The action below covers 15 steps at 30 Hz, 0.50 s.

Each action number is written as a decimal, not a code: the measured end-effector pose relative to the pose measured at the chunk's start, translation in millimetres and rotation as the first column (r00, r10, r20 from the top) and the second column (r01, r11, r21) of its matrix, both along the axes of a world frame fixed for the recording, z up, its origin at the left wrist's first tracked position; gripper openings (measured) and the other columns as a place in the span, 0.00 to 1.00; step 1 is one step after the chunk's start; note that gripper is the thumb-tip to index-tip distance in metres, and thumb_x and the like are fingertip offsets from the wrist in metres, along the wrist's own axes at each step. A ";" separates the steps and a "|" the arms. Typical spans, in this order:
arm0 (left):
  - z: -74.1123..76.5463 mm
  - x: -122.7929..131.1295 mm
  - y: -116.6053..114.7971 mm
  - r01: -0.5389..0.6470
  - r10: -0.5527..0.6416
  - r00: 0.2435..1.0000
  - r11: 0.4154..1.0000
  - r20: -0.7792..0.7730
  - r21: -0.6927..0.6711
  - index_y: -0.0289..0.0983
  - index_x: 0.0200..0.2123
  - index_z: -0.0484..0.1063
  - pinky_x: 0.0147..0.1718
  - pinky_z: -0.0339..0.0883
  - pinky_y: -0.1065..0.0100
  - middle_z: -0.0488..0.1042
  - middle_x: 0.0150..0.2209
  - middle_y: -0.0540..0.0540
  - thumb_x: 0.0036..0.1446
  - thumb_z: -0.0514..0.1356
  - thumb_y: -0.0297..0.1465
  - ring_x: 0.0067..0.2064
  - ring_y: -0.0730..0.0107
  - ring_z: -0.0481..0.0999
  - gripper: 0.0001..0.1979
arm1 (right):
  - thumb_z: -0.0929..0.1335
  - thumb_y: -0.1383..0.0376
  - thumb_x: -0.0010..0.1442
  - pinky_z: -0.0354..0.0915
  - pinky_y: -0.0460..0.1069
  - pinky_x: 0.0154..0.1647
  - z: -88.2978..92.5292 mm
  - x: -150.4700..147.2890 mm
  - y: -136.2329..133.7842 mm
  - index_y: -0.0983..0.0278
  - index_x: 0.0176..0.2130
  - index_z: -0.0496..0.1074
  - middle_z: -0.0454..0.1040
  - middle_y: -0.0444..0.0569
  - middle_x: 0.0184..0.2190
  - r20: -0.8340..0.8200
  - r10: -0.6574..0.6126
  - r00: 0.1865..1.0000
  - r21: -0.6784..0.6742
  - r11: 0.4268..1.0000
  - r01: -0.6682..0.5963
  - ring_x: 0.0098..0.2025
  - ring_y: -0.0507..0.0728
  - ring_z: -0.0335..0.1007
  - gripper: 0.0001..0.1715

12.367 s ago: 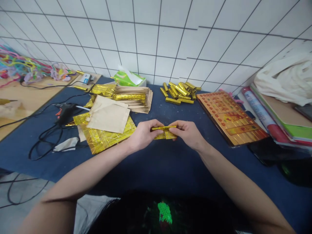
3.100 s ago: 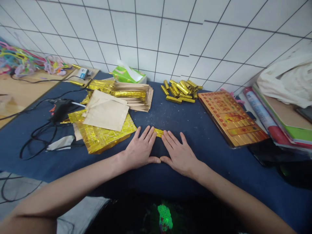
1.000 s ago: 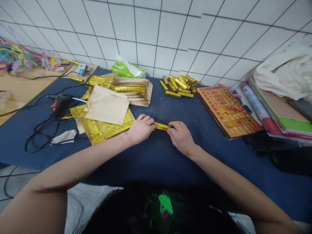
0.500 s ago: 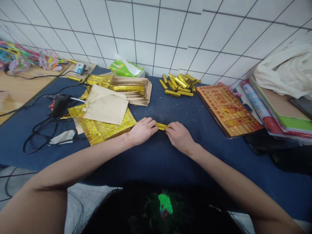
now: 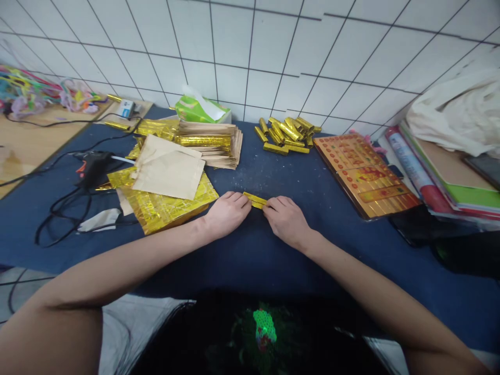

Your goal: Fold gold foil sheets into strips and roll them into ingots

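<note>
A small folded strip of gold foil paper (image 5: 255, 200) lies between my hands at the middle of the table. My left hand (image 5: 229, 211) has its fingers curled on the strip's left end. On the right end, my right hand (image 5: 285, 216) pinches it with thumb and fingers. To the left of my left hand lies a stack of gold foil sheets (image 5: 175, 211), partly under a plain tan paper sheet (image 5: 167, 169). Farther back is a pile of rolled gold paper tubes (image 5: 291, 133).
A glue gun (image 5: 96, 169) with a looping black cable sits at left. Behind the sheets stand a stack of brown paper (image 5: 234, 146) and a green tissue pack (image 5: 195, 108). An orange-gold printed box (image 5: 367, 177) and folders (image 5: 453, 182) are at right, near the tiled wall (image 5: 269, 47).
My left fingers have shifted slightly toward me and off the strip's far edge, so more of the gold strip shows. My right hand still grips its end.
</note>
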<state>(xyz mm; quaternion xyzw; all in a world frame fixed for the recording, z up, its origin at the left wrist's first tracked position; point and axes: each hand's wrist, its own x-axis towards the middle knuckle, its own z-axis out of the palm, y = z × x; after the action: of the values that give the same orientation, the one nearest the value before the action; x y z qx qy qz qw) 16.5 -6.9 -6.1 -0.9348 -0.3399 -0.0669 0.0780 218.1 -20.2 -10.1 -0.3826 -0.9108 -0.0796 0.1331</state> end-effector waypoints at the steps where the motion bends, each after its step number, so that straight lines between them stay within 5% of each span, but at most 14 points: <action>1: 1.5 0.3 1.4 -0.002 0.002 1.000 1.000 0.000 -0.008 0.31 0.41 0.70 0.40 0.62 0.63 0.72 0.36 0.41 0.58 0.50 0.24 0.42 0.63 0.70 0.11 | 0.59 0.69 0.61 0.60 0.51 0.38 -0.1 0.1 0.6 0.66 0.33 0.72 0.70 0.52 0.31 -0.016 -0.004 1.000 -0.008 1.000 0.004 0.35 0.57 0.61 0.14; 9: 7.6 1.6 16.6 0.019 -0.019 1.000 0.999 0.013 -0.041 0.34 0.30 0.70 0.35 0.61 0.64 0.70 0.32 0.44 0.57 0.52 0.25 0.36 0.64 0.68 0.08 | 0.59 0.70 0.61 0.62 0.50 0.37 0.3 -0.9 10.2 0.66 0.31 0.72 0.70 0.52 0.30 -0.133 -0.043 0.990 -0.097 0.995 0.030 0.33 0.56 0.62 0.15; 15: 10.3 1.3 38.0 0.041 -0.019 0.995 0.974 0.102 -0.222 0.35 0.32 0.71 0.37 0.61 0.69 0.70 0.31 0.46 0.57 0.52 0.24 0.35 0.69 0.69 0.09 | 0.59 0.70 0.60 0.62 0.50 0.37 1.7 -3.9 15.7 0.65 0.31 0.69 0.71 0.50 0.30 -0.191 -0.141 0.971 -0.173 0.979 0.108 0.33 0.56 0.64 0.12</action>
<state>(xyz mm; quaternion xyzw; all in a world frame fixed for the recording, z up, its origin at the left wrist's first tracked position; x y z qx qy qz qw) 17.8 31.1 4.1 -0.9382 -0.3346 -0.0756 -0.0456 214.1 -4.6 -8.5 -0.4547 -0.8701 0.0257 0.1885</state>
